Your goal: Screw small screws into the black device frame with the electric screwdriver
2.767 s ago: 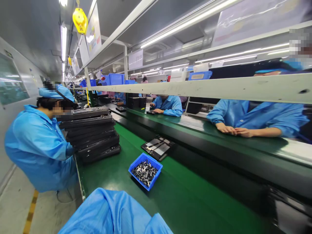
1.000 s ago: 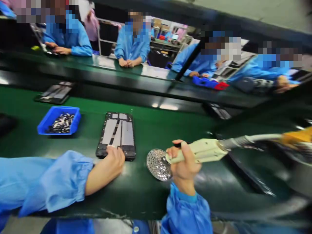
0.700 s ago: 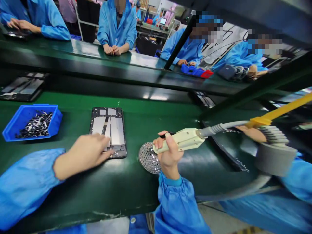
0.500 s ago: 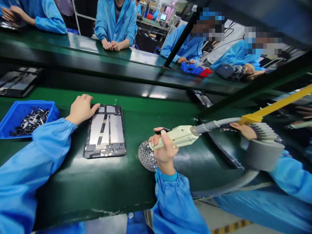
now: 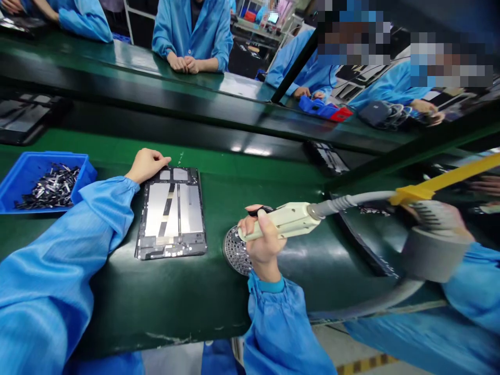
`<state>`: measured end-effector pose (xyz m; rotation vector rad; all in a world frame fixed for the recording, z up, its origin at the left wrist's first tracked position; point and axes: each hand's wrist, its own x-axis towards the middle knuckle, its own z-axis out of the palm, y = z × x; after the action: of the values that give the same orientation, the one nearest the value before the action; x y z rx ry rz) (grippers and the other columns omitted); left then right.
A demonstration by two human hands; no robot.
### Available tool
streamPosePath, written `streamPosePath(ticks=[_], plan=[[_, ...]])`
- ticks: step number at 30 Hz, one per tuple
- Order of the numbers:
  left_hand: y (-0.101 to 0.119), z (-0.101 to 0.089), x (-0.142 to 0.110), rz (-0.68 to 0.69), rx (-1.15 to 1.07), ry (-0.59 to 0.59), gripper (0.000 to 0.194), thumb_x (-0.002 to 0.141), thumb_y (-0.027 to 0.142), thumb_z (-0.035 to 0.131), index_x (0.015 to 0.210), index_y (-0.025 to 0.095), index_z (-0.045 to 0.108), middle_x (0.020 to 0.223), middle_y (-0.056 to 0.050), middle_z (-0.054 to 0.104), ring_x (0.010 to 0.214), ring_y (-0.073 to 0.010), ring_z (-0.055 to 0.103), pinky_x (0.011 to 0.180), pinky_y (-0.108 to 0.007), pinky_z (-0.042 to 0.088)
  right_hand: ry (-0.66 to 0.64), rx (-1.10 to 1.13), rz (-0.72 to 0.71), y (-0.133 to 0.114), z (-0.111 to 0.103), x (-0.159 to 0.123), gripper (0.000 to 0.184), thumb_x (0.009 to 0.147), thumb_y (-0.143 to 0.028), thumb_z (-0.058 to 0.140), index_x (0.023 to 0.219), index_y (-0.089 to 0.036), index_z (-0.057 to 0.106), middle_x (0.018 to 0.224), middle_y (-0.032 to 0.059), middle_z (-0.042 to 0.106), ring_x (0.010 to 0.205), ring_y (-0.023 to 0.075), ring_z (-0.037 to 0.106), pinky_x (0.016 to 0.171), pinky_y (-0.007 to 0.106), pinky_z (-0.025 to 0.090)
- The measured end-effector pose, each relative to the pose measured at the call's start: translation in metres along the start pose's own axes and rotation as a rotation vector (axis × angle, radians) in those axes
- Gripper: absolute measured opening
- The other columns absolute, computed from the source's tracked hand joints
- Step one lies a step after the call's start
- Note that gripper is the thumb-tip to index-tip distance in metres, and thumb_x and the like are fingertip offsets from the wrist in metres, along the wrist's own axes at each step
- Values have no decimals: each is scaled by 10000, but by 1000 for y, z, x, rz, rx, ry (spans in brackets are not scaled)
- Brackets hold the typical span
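My R. hand (image 5: 265, 239), lower ctr. of frame: thumb & fingers wrapped round 1 pale-handled tool (image 5: 295, 219). Perforated disc (image 5: 236, 252), 1, metal, just left of that hand; can't tell if joined to tool. Tablet-like device (image 5: 174, 213), 1, left of ctr., flat on green bench (image 5: 187, 307); status, my est.: opened up, not closed, tool apart from it; amt. left, can't tell. My L. hand (image 5: 148, 162), device's top-left corner: fingers curled together; can't tell if pinching anything. Blue bin (image 5: 23, 174), left edge, w/ many small parts (image 5: 54, 187). 2nd open device (image 5: 23, 117), upper left. Co-worker's hands (image 5: 185, 63), upper ctr., together.
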<state>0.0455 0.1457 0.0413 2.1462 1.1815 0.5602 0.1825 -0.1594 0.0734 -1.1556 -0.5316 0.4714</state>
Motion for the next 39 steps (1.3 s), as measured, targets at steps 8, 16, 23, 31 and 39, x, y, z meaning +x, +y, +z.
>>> streamPosePath(ticks=[8,16,23,31,39], plan=[[2,-6,-45,189,75,-5,389,873,466,527,831,147,745,856,-69,724,763,-214,621,721,-294,419,40,-5,-58,6,2,0,315,782,-484,745,798,-176,681,431,-60,466,386,98,434,464,261,405],[5,-82,-106,302,269,126,680,945,616,313,960,64,710,930,-59,660,856,-179,579,885,-313,422,30,-16,-70,2,5,-1,349,780,-498,744,782,-160,658,418,-66,437,372,95,415,434,233,388],[-49,-138,-119,90,522,216,625,947,599,296,971,132,709,860,-33,624,1033,-339,602,919,-454,410,26,18,-58,2,6,-2,331,779,-468,750,786,-146,672,419,-60,447,373,87,428,438,218,395],[-116,-145,-99,-27,523,-98,570,806,631,602,891,85,739,588,-56,555,1130,-319,632,668,-324,144,21,-15,-96,6,7,-2,355,748,-506,755,735,-163,661,399,-64,431,360,99,415,447,235,413],[-93,-137,-109,-176,430,11,243,773,394,712,727,155,716,508,38,436,949,-171,636,736,-214,325,15,-39,-126,-16,4,-7,394,722,-555,702,751,-163,676,405,-61,386,371,106,378,467,259,401]])
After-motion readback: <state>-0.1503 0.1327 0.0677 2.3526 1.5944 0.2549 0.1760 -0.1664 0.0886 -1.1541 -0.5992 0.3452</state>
